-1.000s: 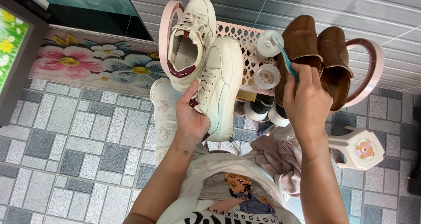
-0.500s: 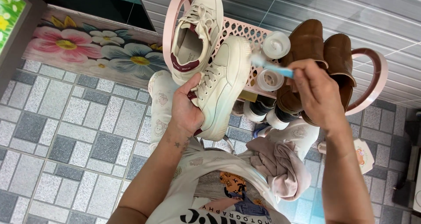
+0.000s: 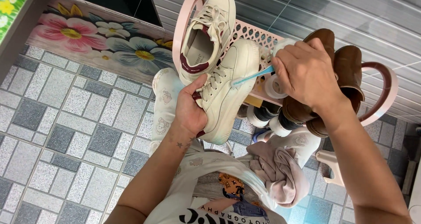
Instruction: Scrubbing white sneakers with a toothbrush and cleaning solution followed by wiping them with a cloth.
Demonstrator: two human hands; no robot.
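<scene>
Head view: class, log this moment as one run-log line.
left hand: grips cream sneaker | right hand: holds blue toothbrush, bristles on the sneaker's side | second sneaker, brown shoes: on pink rack

A person's left hand (image 3: 189, 112) is gripping a cream sneaker (image 3: 226, 90) while the right hand (image 3: 305, 72) is pressing a blue toothbrush (image 3: 253, 76) against its side, above a pink shoe rack (image 3: 252, 35) holding brown boots (image 3: 337, 70)

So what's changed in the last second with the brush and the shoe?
The right hand swung the blue toothbrush from the white jar by the brown shoes leftwards, onto the cream sneaker's side. The left hand holds that sneaker as before; the second sneaker stays on the pink rack.
</scene>
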